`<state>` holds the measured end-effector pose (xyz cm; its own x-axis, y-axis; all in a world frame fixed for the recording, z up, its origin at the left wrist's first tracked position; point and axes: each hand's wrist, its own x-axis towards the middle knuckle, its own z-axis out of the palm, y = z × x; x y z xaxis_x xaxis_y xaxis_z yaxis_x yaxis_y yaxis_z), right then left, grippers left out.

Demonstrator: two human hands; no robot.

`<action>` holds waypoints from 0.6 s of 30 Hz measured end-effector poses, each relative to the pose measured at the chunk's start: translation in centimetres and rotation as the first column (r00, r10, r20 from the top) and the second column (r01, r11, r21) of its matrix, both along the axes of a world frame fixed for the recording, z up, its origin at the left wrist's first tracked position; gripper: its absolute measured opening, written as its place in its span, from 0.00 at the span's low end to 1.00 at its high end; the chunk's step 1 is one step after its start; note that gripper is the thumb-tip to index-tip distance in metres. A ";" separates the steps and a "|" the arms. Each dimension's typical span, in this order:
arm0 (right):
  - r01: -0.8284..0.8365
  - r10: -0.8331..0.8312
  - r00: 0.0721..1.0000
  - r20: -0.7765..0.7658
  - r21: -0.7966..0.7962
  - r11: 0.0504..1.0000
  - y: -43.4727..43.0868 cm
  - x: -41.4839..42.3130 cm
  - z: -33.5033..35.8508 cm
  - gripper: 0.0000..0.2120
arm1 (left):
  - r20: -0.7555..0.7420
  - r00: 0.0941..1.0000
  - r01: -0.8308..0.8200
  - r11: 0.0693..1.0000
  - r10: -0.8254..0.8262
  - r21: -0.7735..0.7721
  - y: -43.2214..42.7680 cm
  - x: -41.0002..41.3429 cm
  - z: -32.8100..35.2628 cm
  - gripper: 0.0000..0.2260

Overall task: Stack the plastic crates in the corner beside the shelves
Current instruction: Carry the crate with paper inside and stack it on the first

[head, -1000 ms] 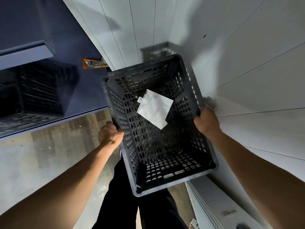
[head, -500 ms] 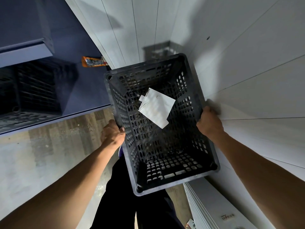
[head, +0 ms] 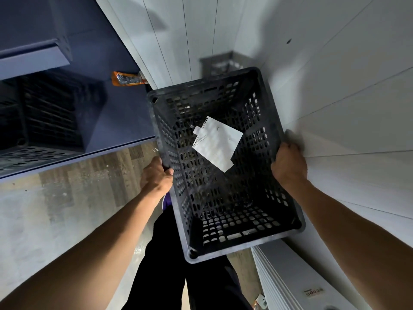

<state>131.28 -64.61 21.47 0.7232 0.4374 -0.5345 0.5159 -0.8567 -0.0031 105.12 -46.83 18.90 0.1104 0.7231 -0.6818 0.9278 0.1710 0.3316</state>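
Crate [head: 263,139] at centre, paper sheet [head: 218,146] lying in it. Left grip [head: 156,177] on its 9 o'clock rim, right grip [head: 289,168] on its 3 o'clock rim. Shelves [head: 44,59] at 10 o'clock w/ second crate [head: 51,117] on lower one. Packet [head: 127,78] at 11, just beside wall [head: 335,108], which runs 12 to 4. Floor [head: 67,198] at 8; legs [head: 178,276] at 6, below crate.

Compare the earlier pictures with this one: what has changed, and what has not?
The crate has edged slightly toward the white wall and corner. The left hand and right hand keep gripping its side rims; the paper still lies inside.
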 end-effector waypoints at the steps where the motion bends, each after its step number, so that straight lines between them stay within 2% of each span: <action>1: -0.023 0.023 1.000 0.016 -0.029 0.999 -0.1 -0.5 0.0 0.27 | 0.002 1.000 -0.007 1.000 0.007 0.001 0.0 -0.1 -0.1 0.05; 4: -0.058 0.061 0.998 0.032 -0.088 0.994 -0.4 -2.0 -0.1 0.44 | -0.027 0.999 0.046 0.999 -0.046 0.017 -0.1 -0.4 -0.1 0.07; 6: -0.049 0.053 0.998 0.036 -0.092 0.995 -0.7 -3.0 -0.1 0.49 | -0.090 0.983 0.168 0.983 -0.160 0.077 -0.2 -0.4 0.2 0.10; 9: -0.031 0.038 0.996 0.085 -0.077 0.997 -1.4 -4.9 0.5 0.48 | -0.189 0.936 0.332 0.924 -0.297 0.192 -0.8 -0.3 0.9 0.22; 11: -0.048 0.056 0.993 0.101 -0.081 0.996 -1.6 -6.3 1.0 0.45 | -0.187 0.909 0.412 0.871 -0.373 0.266 -1.2 -0.2 1.4 0.28; 13: -0.022 0.027 0.997 0.069 -0.062 0.998 -1.6 -7.7 1.4 0.42 | -0.182 0.845 0.533 0.762 -0.503 0.368 -1.0 -0.1 1.6 0.29; 14: 0.008 -0.006 0.999 0.050 -0.048 0.999 -1.5 -8.5 1.5 0.41 | -0.227 0.785 0.615 0.684 -0.576 0.391 -0.7 -0.1 1.4 0.31; 16: 0.080 -0.079 0.997 0.021 -0.026 0.996 -1.2 -10.1 1.4 0.36 | -0.311 0.632 0.769 0.524 -0.710 0.366 0.0 0.3 1.5 0.30; 18: 0.160 -0.160 0.987 -0.009 -0.033 0.987 -0.5 -11.9 1.2 0.32 | -0.360 0.467 0.872 0.355 -0.808 0.336 0.9 0.6 1.8 0.23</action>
